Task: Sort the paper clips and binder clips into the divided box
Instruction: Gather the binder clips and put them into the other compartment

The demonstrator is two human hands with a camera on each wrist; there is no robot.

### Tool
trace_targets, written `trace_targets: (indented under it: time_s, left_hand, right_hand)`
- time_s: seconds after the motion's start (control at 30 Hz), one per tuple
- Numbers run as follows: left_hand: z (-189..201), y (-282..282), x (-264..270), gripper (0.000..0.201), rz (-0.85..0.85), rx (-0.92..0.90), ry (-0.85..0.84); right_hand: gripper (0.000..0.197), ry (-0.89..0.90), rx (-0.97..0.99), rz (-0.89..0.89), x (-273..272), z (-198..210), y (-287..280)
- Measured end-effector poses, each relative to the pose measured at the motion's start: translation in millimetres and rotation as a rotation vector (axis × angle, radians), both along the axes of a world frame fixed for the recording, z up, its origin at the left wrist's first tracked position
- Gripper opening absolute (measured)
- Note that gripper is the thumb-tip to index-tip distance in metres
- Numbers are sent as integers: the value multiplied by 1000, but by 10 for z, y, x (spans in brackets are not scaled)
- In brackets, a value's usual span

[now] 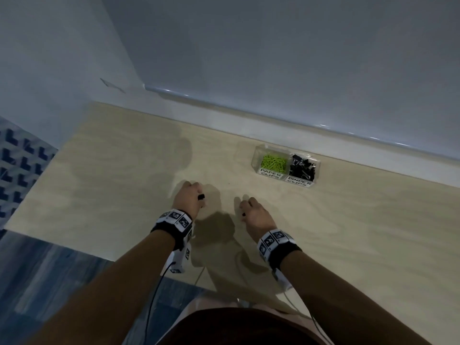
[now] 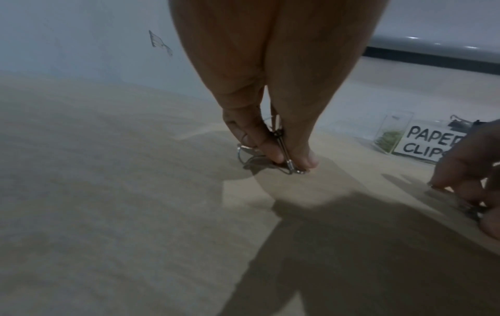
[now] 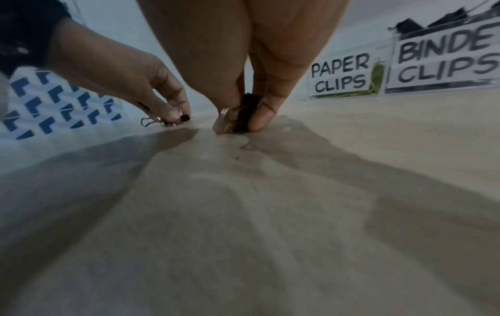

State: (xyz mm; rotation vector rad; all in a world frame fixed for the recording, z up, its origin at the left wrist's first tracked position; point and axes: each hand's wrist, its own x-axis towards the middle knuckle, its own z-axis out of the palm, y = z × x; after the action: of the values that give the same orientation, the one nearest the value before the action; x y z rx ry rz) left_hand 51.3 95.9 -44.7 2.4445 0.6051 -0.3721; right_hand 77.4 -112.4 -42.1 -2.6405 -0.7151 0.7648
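Both hands down on pale wooden worktop (image 1: 124, 170), left hand (image 1: 188, 197) and right hand (image 1: 252, 212) each pinching a small black steel binder clip (image 3: 244, 113): light, stiff, slippery wire handles, so grip the body.

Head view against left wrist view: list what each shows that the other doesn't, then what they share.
Only the head view shows the whole divided box, its black binder clips and BINDER CLIPS label, plus both wristbands.

Only the left wrist view shows the silver wire handles of the binder clip pinched in the left hand.

Both show the wooden table, the green paper clips and the right hand.
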Motion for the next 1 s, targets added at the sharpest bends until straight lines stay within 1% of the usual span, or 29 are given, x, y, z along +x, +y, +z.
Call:
trace_targets:
  time_s: [0.07,0.13,0.17,0.27,0.3,0.33,0.4,0.47,0.53,0.6,0.67,0.73,0.8,0.83,0.9,1.0]
  left_hand:
    - [-1,-69,23,20,-12,46,17]
    - [21,-115,54,18,-39,74,31]
    - [41,-133,76,17,-54,81,36]
    - [90,-167,105,17,-123,98,44]
    - [100,-177,105,18,-144,101,43]
    - [99,-179,102,18,-154,93,35]
    - [76,-172,100,21,-160,55,21]
    - [60,-176,100,19,-164,37,33]
    - [41,-184,97,19,-148,32,44]
    - [45,-204,94,23,-85,24,20]
    - [57,-211,105,28,-11,23,-18]
    - [77,-220,142,34,24,27,-31]
    - [107,-247,182,34,27,29,-23]
    - [117,-263,199,31,27,35,-17]
    - [138,-312,228,26,15,56,10]
    - [184,-386,268,24,-34,72,68]
  right_hand:
    - [44,51,6,-89,23,19,-74]
    - [42,93,37,-198,36,61,-184]
    - [37,111,56,-241,41,82,-247]
    - [13,121,95,-304,62,167,-442]
    - [8,132,115,-340,79,200,-508]
    - [9,146,157,-394,102,226,-581]
    - [18,154,272,-526,196,305,-722]
    - [17,68,355,-634,378,421,-846]
    - [16,-38,410,-706,630,550,-942]
    - [18,-122,458,-748,927,648,-1008]
    - [18,-200,457,-737,1192,692,-1027]
    - [18,-275,368,-647,1376,687,-1021]
    - [18,-285,247,-560,1443,612,-1021]
    - [19,-272,219,-532,1428,582,-1024]
    - [20,-323,240,-491,1335,502,-1061]
    - [19,-476,342,-488,1032,378,-1148]
